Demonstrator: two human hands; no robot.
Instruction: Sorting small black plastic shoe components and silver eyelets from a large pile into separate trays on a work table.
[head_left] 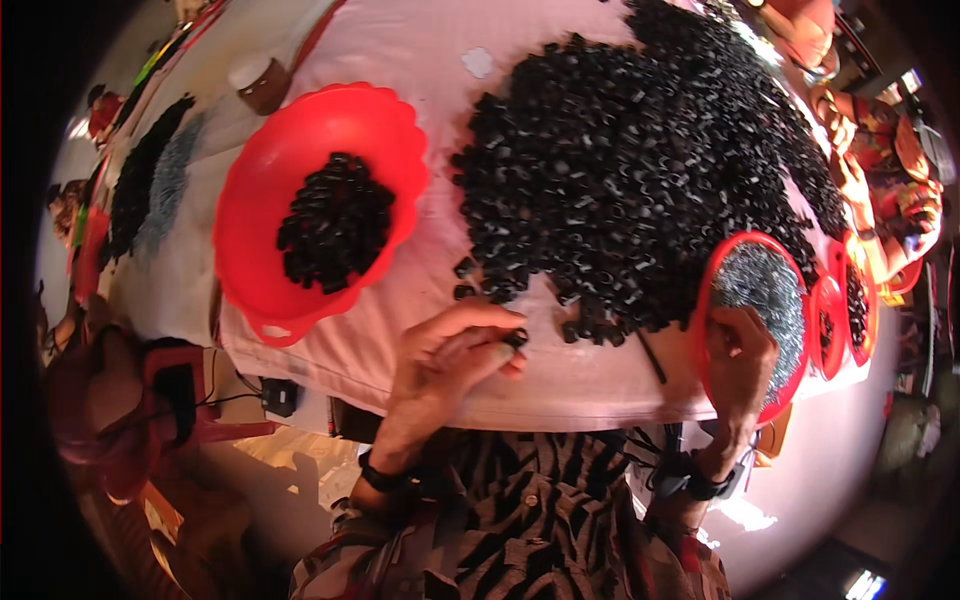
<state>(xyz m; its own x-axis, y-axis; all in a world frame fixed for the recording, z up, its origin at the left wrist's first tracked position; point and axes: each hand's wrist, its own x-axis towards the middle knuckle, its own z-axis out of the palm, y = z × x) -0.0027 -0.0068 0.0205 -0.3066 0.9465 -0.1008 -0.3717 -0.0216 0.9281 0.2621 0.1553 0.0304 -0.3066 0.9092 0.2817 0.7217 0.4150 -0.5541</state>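
Note:
My left hand (455, 362) is closed in a pinch on a small black plastic piece (515, 338), held just above the near edge of the table. Over a red bowl (703, 340) of small silvery metal pieces (760, 285) is my right hand (742, 350), its fingers curled together. Whatever it may hold is hidden. Beyond my hands spreads a large heap of small black plastic pieces (600, 180), like short clips or rings. To the left, a scalloped red basin (265, 180) contains a smaller pile of black pieces (338, 225).
A thin black rod (652, 358) lies near the table's front edge. Smaller red bowls (826, 325) stand at the far right, where other people's hands (850, 190) work. A brown jar with a pale lid (258, 82) stands behind the basin. Pink cloth (420, 270) covers the table.

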